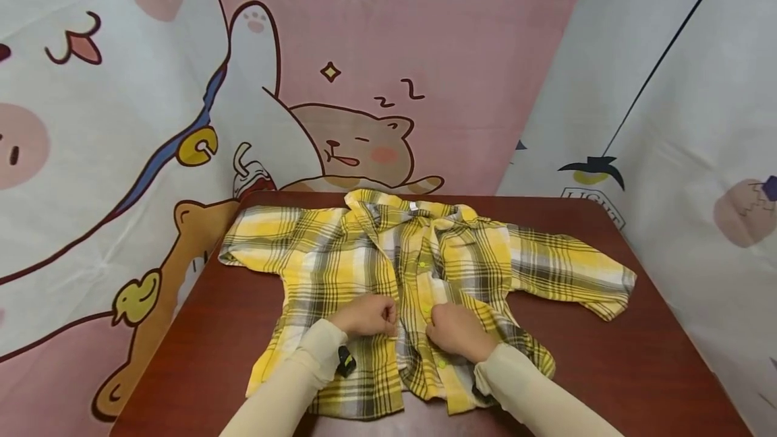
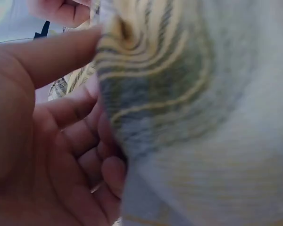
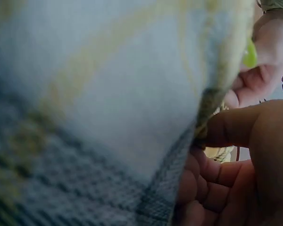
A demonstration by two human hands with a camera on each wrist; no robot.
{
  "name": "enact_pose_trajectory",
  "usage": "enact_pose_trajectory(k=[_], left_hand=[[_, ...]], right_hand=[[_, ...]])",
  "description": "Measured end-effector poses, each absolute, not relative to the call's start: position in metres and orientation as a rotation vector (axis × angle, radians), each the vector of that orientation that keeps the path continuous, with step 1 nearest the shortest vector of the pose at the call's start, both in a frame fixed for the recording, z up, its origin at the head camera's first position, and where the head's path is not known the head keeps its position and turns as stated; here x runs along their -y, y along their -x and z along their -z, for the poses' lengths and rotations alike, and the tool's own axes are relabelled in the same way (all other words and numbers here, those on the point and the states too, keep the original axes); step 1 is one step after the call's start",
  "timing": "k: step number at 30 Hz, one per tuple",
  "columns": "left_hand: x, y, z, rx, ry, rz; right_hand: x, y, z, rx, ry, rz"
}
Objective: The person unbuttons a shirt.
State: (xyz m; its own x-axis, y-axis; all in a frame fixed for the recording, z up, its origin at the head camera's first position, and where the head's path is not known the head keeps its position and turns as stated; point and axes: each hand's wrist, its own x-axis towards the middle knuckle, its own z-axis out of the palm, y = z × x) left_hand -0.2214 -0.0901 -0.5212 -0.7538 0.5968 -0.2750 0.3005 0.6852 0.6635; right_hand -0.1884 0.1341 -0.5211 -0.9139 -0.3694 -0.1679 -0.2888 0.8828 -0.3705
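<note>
A yellow, grey and white plaid shirt [image 1: 328, 275] lies spread on the table, its collar at the far side and its front parted. My left hand [image 1: 367, 315] pinches the front edge on the left; in the left wrist view its thumb presses puckered cloth [image 2: 151, 61] against the fingers. With thumb and fingers my right hand [image 1: 458, 330] pinches the other front edge, which carries yellow-green buttons [image 1: 442, 363]. The right wrist view shows one green button [image 3: 250, 54] above that pinch. Cloth hides some fingertips.
The shirt's sleeves [image 1: 570, 265] stretch out to both sides on the dark red-brown table [image 1: 613, 363]. A printed cartoon cloth [image 1: 467, 52] hangs behind the table and along both sides. A dark object [image 1: 346, 361] is at the left cuff.
</note>
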Motion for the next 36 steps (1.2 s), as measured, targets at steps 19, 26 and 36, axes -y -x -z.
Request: enact_pose_trajectory(k=[19,26,36], left_hand=[[0.099,0.234,0.507,-2.72,-0.686,-0.958],[0.138,0.27,0.522,-3.067,-0.477,-0.775],[0.172,0.265,0.521,-2.824,-0.269,-0.522]], right_hand=[[-0.165,0.214,0.509,-2.62,0.629,0.913],[-0.183,0.261,0.512,-3.016,0.523,0.791],[-0.227,0.264,0.539,-2.935,0.583,0.471]])
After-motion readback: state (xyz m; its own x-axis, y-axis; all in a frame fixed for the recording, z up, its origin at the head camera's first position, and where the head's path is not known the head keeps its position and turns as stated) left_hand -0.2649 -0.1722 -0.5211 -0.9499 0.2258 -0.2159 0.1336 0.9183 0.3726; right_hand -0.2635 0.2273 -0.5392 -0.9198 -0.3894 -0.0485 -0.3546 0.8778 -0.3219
